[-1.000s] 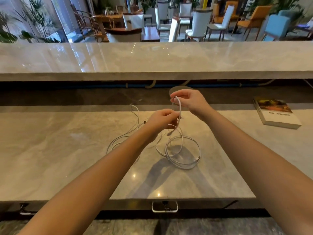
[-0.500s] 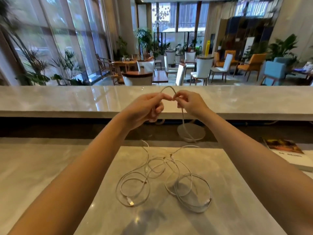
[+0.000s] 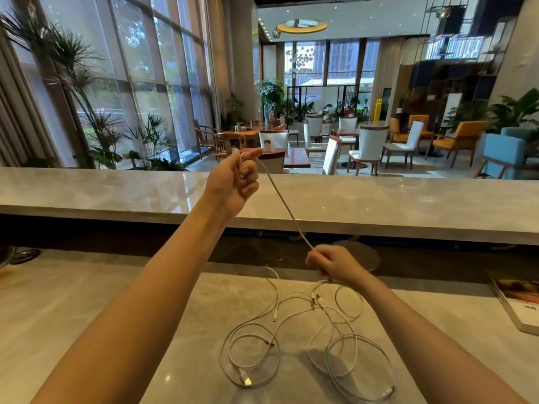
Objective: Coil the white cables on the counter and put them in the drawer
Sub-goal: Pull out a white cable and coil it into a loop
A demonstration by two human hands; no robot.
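Observation:
Several white cables [image 3: 306,342] lie in loose tangled loops on the marble counter [image 3: 122,301] in front of me. One white cable [image 3: 284,204] is stretched taut in the air between my hands. My left hand [image 3: 236,177] is raised high over the upper ledge, fist closed around the cable's end. My right hand [image 3: 332,265] is lower, just above the counter's far edge, pinching the same cable where it runs down into the tangle. The drawer is not in view.
A raised marble ledge [image 3: 408,205] runs across behind the counter. A book [image 3: 519,304] lies at the counter's right edge. A round grey disc [image 3: 367,253] sits behind my right hand. Beyond the ledge are chairs, tables and plants.
My hands, which were pinched together on the cable, have drawn apart: the left went up and left, the right dropped toward the counter, pulling the cable straight. My view tilted upward.

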